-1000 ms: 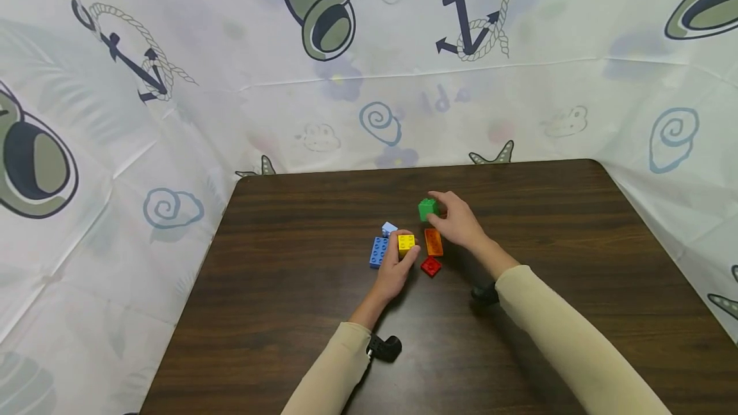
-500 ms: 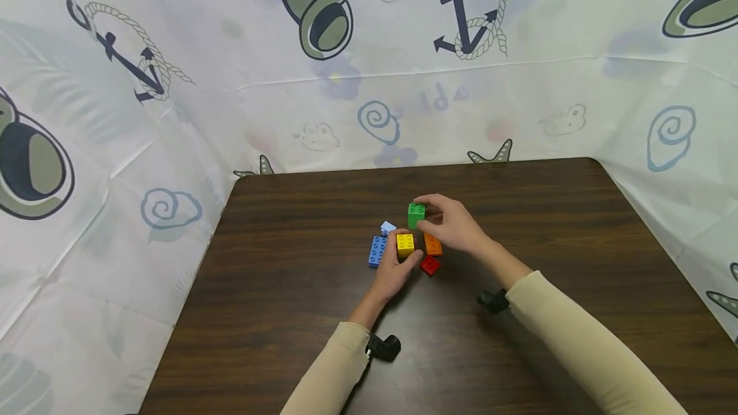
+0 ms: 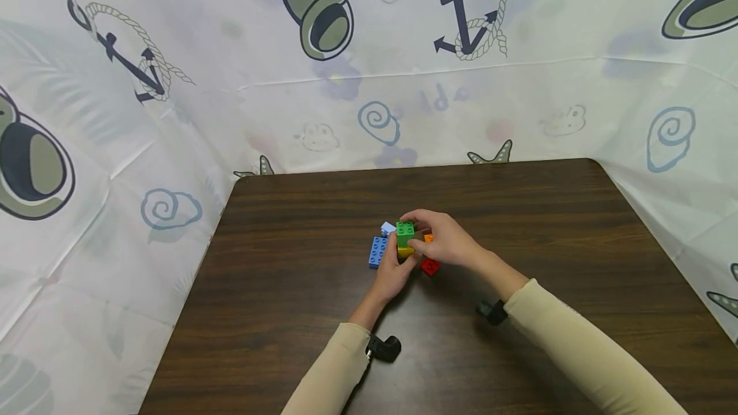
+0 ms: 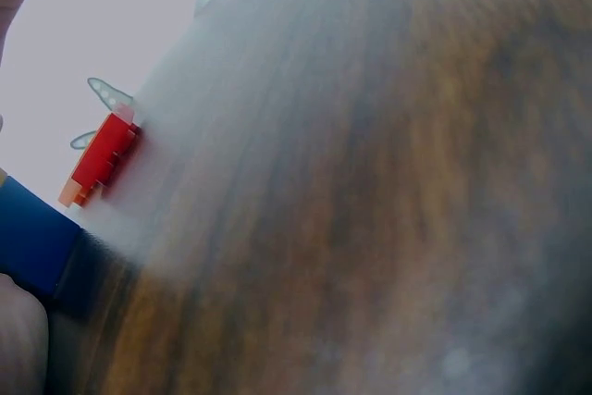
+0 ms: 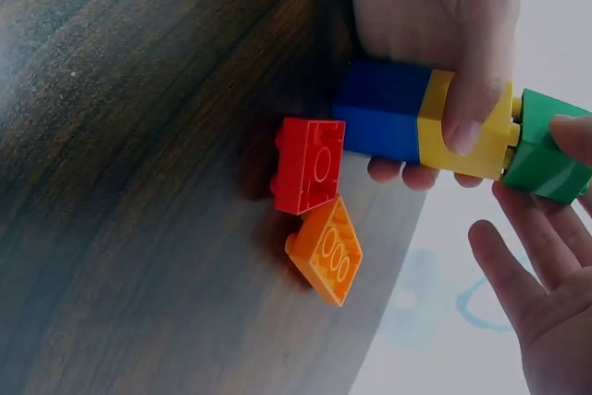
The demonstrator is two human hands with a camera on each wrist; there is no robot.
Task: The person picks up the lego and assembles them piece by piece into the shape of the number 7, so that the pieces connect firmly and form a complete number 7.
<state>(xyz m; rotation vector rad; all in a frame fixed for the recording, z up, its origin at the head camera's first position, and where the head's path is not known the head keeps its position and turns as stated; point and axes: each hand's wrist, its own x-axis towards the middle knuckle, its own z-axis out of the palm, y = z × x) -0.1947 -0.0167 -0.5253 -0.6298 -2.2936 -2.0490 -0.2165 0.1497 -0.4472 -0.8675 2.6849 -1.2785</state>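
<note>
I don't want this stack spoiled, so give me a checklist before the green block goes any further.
1. Left hand has a grip on the yellow block: ok.
2. Yellow block sits flush against the dark blue block: ok, no gap shows.
3. Right hand has a grip on the green block: ok.
4. Green block fully seated: not ok, a gap shows above the yellow block.
5. All its studs lined up: cannot tell.
6. Red block and orange block stud side up: not ok, undersides show.
</note>
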